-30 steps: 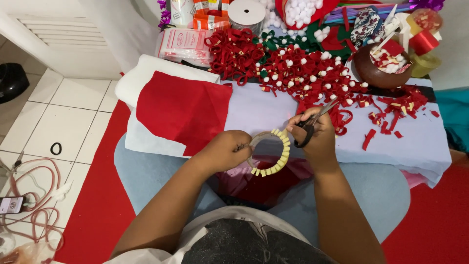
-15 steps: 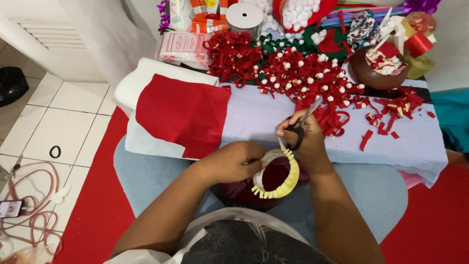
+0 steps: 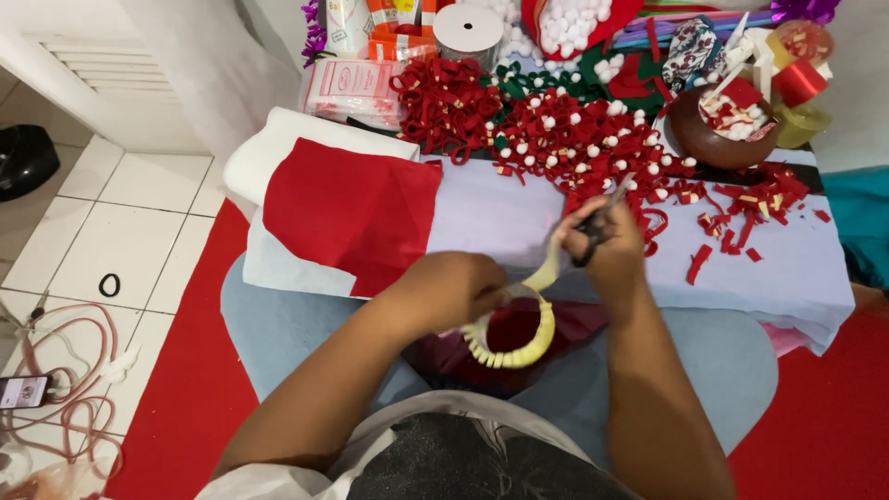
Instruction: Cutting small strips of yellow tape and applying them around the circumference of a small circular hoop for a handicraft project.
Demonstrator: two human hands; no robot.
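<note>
- The pale yellow fringed paper ring [image 3: 509, 344] sits over the person's lap, just in front of the lilac-covered surface [image 3: 500, 218].
- Left hand [image 3: 460, 289] is curled closed around the ring's upper edge.
- Right hand [image 3: 607, 248] grips dark-handled scissors [image 3: 600, 215] just above the ring, at its loose strip end.
- A red felt sheet [image 3: 352, 211] lies left of the ring.

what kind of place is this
Likely a home craft corner on a tiled floor: a low table heaped with red felt pieces, while the right hand works scissors on a yellow strip.
</note>
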